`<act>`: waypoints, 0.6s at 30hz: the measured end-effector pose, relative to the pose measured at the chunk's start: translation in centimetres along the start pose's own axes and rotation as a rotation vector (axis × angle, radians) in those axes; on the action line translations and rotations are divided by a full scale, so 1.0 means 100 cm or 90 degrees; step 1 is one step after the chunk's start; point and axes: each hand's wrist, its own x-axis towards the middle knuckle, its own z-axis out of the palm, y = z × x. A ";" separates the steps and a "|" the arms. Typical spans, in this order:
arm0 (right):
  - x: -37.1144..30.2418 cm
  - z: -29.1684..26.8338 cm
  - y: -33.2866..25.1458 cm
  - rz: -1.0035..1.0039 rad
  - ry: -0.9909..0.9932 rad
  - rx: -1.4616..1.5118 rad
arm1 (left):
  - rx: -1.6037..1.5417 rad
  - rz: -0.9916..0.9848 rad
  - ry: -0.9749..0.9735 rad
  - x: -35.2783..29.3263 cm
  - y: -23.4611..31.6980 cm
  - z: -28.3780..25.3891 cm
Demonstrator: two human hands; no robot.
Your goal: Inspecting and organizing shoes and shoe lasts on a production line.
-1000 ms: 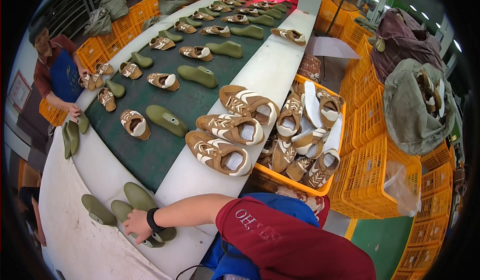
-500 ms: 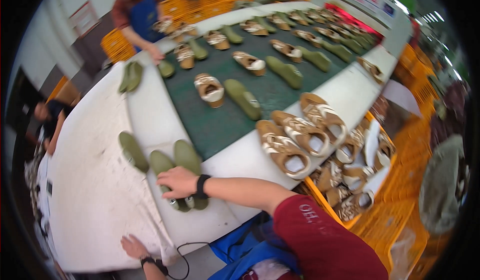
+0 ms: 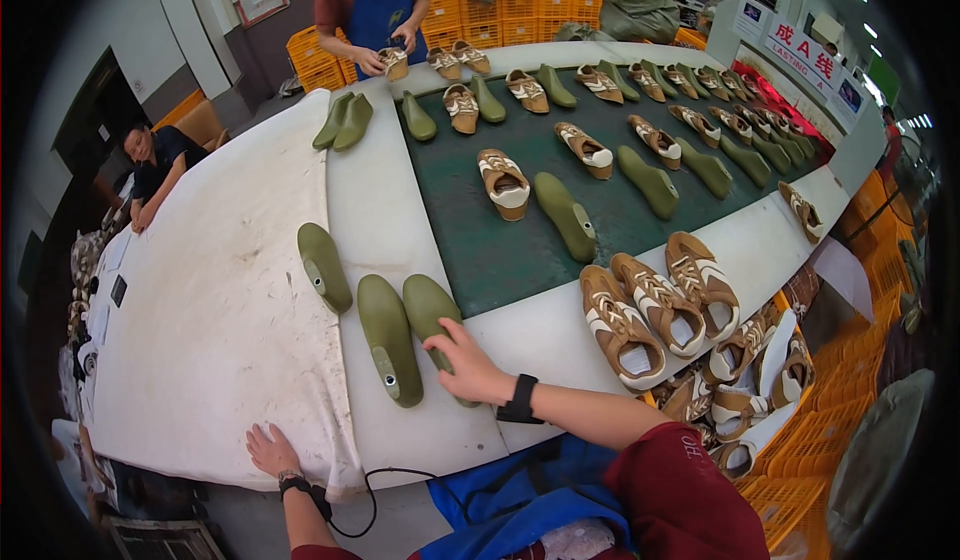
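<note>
Since the right hand (image 3: 468,365) covers its near end, the olive-green, smooth, plastic-looking shoe last (image 3: 427,305) is partly hidden from where I stand; it lies on the white, flat-topped counter (image 3: 385,220), rightmost of three. Right grip: fingers bent and touching that last; can't tell whether they're clamping or just resting. Left hand (image 3: 273,452): released, palm down, fingers spread on an off-white, stained, wrinkled cloth (image 3: 220,260).

Risk: rounded body, slick-looking finish, so a loose hold or sideways push could send the last sliding or rolling into the matching olive-green last with a ringed hole (image 3: 388,340) just beside it. Third one, a tapered olive-green last (image 3: 324,268), sits at the cloth's edge; a tug on the fabric could rock it. The thin black looping cable (image 3: 375,500) runs close to the left wrist, might snag if that arm shifts.

Further right, three tan-brown, suede-looking shoes with cream stripes (image 3: 620,325) stand in a row, laced, openings toward the person. A wide swing of the right elbow might clip the nearest. Beyond: dark green, flat, matte belt (image 3: 470,235) carrying more lasts and shoes.
</note>
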 end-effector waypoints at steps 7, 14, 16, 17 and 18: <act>0.058 -0.044 0.041 -0.021 0.084 -0.017 | 0.003 -0.004 0.009 0.001 0.001 -0.002; 0.116 -0.057 0.092 0.188 0.063 -0.112 | -0.002 -0.006 0.017 0.000 0.002 0.001; 0.114 -0.039 0.091 0.207 0.050 -0.146 | 0.000 -0.009 0.017 0.001 0.001 0.000; 0.113 -0.035 0.090 0.229 0.045 -0.179 | 0.001 -0.005 0.019 0.001 0.002 0.000; 0.115 -0.034 0.094 0.230 0.042 -0.180 | 0.002 0.000 0.021 0.001 0.003 0.000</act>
